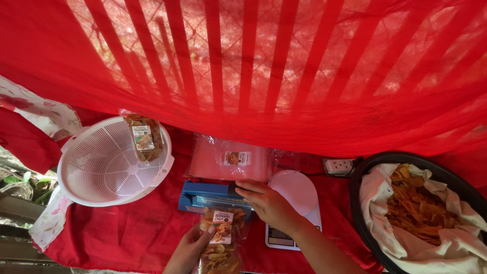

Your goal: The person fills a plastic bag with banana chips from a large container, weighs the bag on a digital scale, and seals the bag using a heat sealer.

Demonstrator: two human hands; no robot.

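Note:
My left hand [190, 249] holds a clear bag of yellow chips [221, 238] from below, near the table's front edge. The bag's top end lies in a blue heat sealer [205, 194]. My right hand [266, 201] presses down on the sealer's right end, fingers together on its arm. A white kitchen scale [299, 195] stands right behind that hand.
A white colander [104, 165] at the left holds one filled chip bag [145, 137]. A stack of empty clear bags [228, 158] lies behind the sealer. A black basin [362, 175] lined with cloth holds loose chips [418, 208]. A power strip [339, 165] and a red cloth backdrop are behind.

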